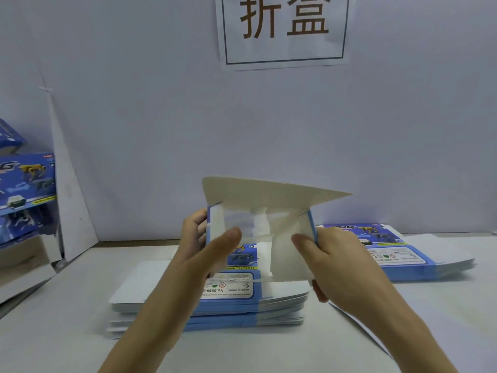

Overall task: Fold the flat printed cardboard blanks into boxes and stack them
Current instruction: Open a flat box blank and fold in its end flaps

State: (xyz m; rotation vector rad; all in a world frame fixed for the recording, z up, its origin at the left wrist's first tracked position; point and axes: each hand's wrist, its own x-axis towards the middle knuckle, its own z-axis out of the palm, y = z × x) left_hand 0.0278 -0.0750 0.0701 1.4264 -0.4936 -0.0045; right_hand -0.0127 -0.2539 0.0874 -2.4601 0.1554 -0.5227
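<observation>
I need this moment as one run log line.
step: folding | left hand: grips box | right hand: grips box | flap: open | blank stack: on table

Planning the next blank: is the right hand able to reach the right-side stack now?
Probably not yet: the right hand grips the half-folded box, though nothing lies between it and the right-side stack.

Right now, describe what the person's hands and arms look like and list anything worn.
The left hand and right hand are bare: no gloves, rings or watch visible. The left forearm and right forearm are uncovered too; no sleeve shows before the frame's bottom edge.
</observation>
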